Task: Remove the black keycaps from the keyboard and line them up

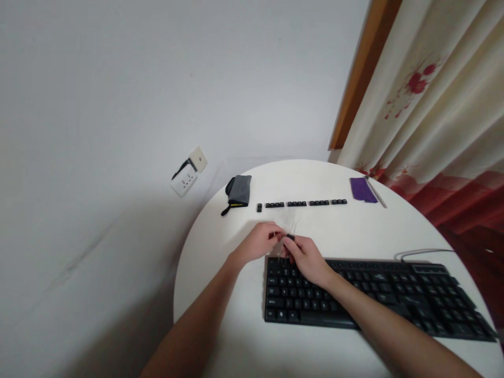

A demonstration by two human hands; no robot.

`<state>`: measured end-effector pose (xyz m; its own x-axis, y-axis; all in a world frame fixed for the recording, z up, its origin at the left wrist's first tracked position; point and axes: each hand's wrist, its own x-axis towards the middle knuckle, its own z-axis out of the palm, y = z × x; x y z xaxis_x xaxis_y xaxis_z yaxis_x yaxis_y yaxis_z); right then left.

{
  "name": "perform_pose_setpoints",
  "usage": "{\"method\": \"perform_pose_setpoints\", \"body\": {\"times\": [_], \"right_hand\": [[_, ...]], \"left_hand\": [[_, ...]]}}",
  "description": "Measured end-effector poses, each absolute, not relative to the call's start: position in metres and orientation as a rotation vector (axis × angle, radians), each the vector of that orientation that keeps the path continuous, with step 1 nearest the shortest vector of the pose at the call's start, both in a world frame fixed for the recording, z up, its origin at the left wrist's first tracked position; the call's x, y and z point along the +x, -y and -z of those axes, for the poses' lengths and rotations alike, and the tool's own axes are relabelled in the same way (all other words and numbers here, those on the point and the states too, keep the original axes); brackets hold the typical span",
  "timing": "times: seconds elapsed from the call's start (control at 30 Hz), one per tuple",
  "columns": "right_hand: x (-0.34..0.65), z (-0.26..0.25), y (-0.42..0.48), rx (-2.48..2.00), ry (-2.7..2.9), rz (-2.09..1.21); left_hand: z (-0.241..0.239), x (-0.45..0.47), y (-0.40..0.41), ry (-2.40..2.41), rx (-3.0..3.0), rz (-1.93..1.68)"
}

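You're pinching a small black keycap (pixel 290 238) in your right hand (pixel 307 258), likely lifting it clear for a sure grip, just past the keyboard's (pixel 374 294) eleven o'clock corner. Your left hand (pixel 262 242) is closing narrow at its nine o'clock, its contents too small to tell. Loose keycaps (pixel 303 203) are lying in a row at twelve o'clock, probably keeping their order.

left hand (pixel 260 242) and right hand (pixel 307 258) at black keycap (pixel 290 237), above keyboard (pixel 374 294) corner
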<state>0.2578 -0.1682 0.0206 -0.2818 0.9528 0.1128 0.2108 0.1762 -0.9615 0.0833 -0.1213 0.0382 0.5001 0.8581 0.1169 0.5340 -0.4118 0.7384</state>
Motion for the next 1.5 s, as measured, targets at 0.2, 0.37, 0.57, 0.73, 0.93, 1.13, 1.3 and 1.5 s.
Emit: {"method": "perform_pose_setpoints", "body": {"times": [0.2, 0.37, 0.57, 0.73, 0.93, 1.13, 1.3, 1.5], "right_hand": [[0.264, -0.022, 0.154, -1.200, 1.095, -0.987], [0.264, -0.025, 0.155, -1.203, 1.106, -0.937], [0.261, -0.020, 0.155, -1.218, 1.172, -0.935], [0.263, -0.015, 0.153, -1.244, 1.259, -0.976], [0.265, -0.018, 0.154, -1.255, 1.278, -0.881], [0.265, -0.020, 0.155, -1.251, 1.271, -0.896], [0.264, -0.022, 0.153, -1.250, 1.190, -0.932], [0.263, -0.026, 0.155, -1.103, 1.236, -0.910]], "left_hand": [[-0.039, 0.089, 0.124, -1.084, 1.813, -0.771], [-0.040, 0.099, 0.128, -1.026, 1.721, -0.852], [-0.039, 0.101, 0.129, -1.059, 1.729, -0.889], [-0.037, 0.099, 0.129, -1.068, 1.893, -0.850], [-0.039, 0.100, 0.131, -1.069, 2.014, -0.861], [-0.046, 0.099, 0.132, -0.923, 2.128, -0.861], [-0.046, 0.099, 0.132, -0.951, 2.073, -0.912], [-0.043, 0.095, 0.126, -1.116, 1.900, -1.084]]}}
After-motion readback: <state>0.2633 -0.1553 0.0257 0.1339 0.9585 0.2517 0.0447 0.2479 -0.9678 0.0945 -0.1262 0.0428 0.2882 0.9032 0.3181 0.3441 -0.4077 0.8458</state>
